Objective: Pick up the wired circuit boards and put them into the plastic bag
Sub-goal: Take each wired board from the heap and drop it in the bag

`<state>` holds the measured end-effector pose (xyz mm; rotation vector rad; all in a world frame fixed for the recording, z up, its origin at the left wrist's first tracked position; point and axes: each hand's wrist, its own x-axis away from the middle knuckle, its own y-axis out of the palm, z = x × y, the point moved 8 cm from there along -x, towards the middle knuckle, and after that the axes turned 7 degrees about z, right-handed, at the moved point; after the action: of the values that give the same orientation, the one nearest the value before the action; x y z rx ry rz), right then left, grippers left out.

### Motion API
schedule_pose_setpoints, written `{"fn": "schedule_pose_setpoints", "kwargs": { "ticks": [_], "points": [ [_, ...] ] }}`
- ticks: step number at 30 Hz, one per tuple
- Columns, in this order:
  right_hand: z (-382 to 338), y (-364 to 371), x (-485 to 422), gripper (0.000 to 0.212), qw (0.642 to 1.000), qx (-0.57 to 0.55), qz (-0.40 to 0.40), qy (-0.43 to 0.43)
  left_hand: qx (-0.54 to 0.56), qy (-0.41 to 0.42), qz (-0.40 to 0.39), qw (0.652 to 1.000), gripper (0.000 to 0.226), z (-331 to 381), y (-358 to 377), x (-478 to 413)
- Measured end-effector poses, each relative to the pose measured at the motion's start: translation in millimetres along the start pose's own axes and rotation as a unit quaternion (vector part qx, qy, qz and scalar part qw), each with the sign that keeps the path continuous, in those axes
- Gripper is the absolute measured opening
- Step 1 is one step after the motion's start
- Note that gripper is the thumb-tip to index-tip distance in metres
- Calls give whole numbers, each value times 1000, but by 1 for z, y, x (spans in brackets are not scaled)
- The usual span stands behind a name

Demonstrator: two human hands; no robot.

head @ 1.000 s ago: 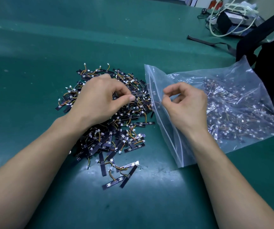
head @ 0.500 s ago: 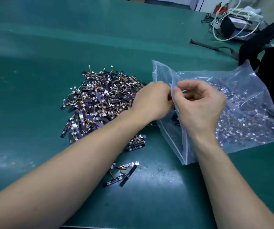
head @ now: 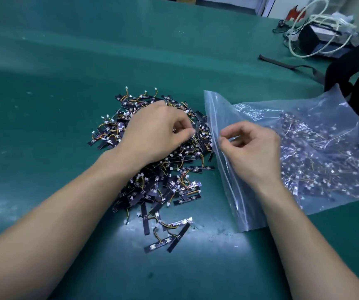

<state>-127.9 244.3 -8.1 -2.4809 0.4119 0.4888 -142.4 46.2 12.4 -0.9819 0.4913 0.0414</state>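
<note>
Count: 1 heap of small black wired circuit boards, too many to tally, with about 4 strays at its near edge. 1 clear plastic zip bag lies just right of the heap, with many more boards inside. 2 hands in view.

Left hand rests on the heap, fingers curled, thumb to forefinger; I cannot tell if a board is between them. Right hand pinches the bag's open lip, held raised.

Green matted surface. Far right corner: 1 black box under coiled white cable, 1 black strap.
</note>
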Motion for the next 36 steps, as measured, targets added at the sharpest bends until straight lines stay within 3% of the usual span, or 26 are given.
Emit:
{"fn": "schedule_pose_setpoints", "kwargs": {
  "ticks": [6,16,23,29,33,36],
  "points": [
    [8,22,6,24,992,85,-90,-10,-31,40,-26,998,25,-23,5,11],
    [11,22,7,8,993,82,-87,15,-88,78,-71,990,61,-23,16,14],
    [10,21,8,9,992,80,-92,19,-48,88,-24,995,42,-15,6,15],
    [9,21,8,11,993,77,-92,14,60,73,15,995,13,-12,0,16],
    [6,18,8,10,995,55,-78,9,106,67,69,990,13,-13,-8,17],
    [-1,13,8,10,998,31,-54,-11,102,95,103,985,27,-8,-17,17]
  ]
}}
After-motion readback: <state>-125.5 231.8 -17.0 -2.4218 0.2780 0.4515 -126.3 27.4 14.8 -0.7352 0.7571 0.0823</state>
